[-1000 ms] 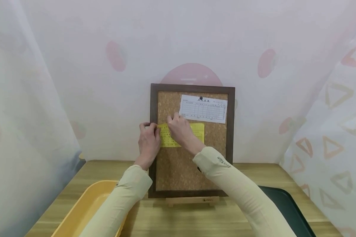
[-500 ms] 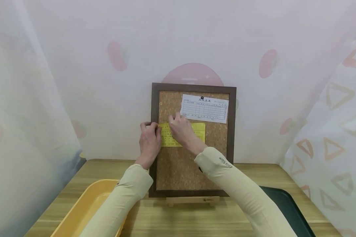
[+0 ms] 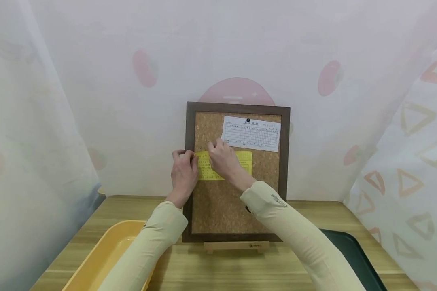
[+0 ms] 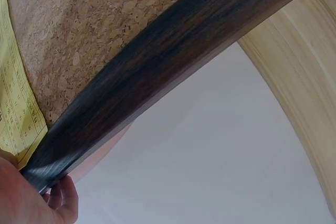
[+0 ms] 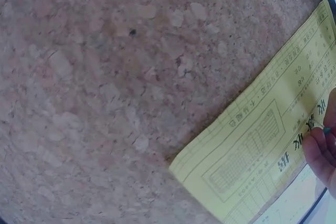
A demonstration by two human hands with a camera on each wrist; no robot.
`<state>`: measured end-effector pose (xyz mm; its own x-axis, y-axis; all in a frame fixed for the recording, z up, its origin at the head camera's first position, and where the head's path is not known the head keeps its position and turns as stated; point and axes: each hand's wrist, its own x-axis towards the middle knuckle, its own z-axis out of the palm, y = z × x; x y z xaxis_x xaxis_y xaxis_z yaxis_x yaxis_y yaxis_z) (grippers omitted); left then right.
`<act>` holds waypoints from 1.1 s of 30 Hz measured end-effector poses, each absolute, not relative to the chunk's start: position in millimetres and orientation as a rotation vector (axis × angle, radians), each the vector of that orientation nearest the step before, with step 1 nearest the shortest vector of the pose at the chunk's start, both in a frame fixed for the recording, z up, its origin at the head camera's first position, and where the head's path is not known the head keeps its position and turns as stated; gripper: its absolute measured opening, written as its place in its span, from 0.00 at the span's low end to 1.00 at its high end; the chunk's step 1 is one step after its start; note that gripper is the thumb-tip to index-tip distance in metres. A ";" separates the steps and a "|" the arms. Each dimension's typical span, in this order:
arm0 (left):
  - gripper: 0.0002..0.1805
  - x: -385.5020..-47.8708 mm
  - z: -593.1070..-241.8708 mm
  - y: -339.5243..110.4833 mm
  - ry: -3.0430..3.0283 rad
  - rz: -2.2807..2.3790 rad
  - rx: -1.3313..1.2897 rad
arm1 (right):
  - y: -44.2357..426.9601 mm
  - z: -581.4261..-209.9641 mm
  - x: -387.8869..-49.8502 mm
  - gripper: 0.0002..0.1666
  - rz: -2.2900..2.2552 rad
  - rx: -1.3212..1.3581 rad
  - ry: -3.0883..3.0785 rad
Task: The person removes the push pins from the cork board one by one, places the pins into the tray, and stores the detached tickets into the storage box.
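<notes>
Clamping its grip round the dark frame (image 4: pixel 131 72), the left hand (image 3: pixel 183 171) probably steadies the corkboard (image 3: pixel 225 210), where the yellow slip (image 3: pixel 245 161) sits below the white slip (image 3: pixel 251 133). Right hand's (image 3: pixel 223 161) grip is pinched on a small green pin (image 5: pixel 326 130), by the looks of it, near the yellow slip's printed heading, presumably for control.

Head: you looked forward and down from well back, corkboard (image 3: pixel 225 210) caught whole!
Left wrist: you looked along its dark frame (image 4: pixel 152 66), close in.
Right wrist: you faced the cork (image 5: pixel 105 87), tight.
Both wrists: you shared the yellow slip (image 5: pixel 247 140)!
</notes>
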<state>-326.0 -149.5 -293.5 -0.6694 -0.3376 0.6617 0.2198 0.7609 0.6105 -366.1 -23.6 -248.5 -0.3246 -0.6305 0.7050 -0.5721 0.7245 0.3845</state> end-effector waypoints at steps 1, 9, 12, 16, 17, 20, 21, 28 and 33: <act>0.10 -326.1 -293.5 -149.7 -2.134 -0.868 0.092 | -23.0 -248.7 -366.3 0.06 -0.060 0.925 -2.010; 0.10 -326.6 -292.8 -147.7 -2.129 -0.899 0.080 | -9.5 -257.7 -368.8 0.07 0.181 1.013 -1.954; 0.10 -327.5 -292.4 -146.6 -2.129 -0.916 0.077 | -3.0 -262.2 -370.0 0.06 0.229 1.011 -1.922; 0.10 -328.9 -291.9 -146.8 -2.109 -0.958 0.072 | 6.2 -266.6 -368.8 0.06 0.329 1.016 -1.905; 0.10 -328.8 -291.8 -147.3 -2.103 -0.972 0.069 | 8.8 -267.5 -367.7 0.05 0.359 1.019 -1.909; 0.10 -328.4 -292.7 -149.6 -2.097 -1.010 0.057 | 17.7 -272.0 -364.4 0.05 0.437 1.017 -1.925; 0.10 -327.8 -293.3 -150.2 -2.093 -1.019 0.052 | 21.6 -274.0 -363.1 0.05 0.456 1.010 -1.938; 0.11 -316.6 -296.2 -155.3 -2.059 -1.049 0.050 | 62.2 -294.7 -355.5 0.05 0.569 0.893 -1.977; 0.11 -291.1 -295.4 -172.5 -2.071 -1.145 0.101 | 105.8 -317.0 -345.3 0.05 0.598 0.835 -1.943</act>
<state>-291.1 -172.5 -295.4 -0.7125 -0.4017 0.5752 0.2734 0.5961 0.7549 -345.3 105.8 -317.0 -0.3576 -0.3125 0.8800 -0.7531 0.6538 -0.0738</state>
